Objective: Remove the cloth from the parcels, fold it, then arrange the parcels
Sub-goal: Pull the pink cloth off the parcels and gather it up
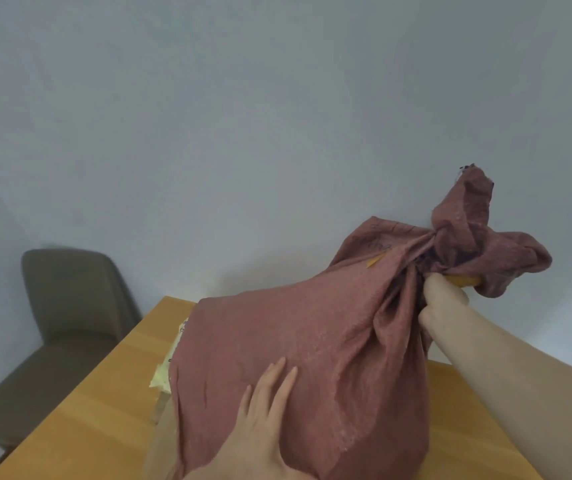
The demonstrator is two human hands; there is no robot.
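1. The cloth (312, 341), a dusty-red fabric, is wrapped over a bulky bundle that fills the lower centre and right of the frame and stands on the wooden table (104, 410).
2. Its corners are gathered into a knot (450, 244) at the upper right of the bundle, with loose tails sticking up and out to the right.
3. The parcels (170, 362) are mostly hidden; a pale yellowish edge pokes out at the bundle's left side, low in the frame, and small yellow-orange bits show near the knot.
4. The right hand (443, 303) comes in from the right edge and is clenched on the gathered fabric just below the knot, with the thumb pressed up against it.
5. The left hand (263, 417) lies at the bottom centre, flat and released, fingers spread and palm resting on the near face of the cloth.
6. The knot sits above and to the right of the left hand, well apart from it.
7. A grey-brown chair (66, 320) stands at the lower left, beside the table's far left corner.
8. A plain pale wall (243, 116) fills the upper frame.
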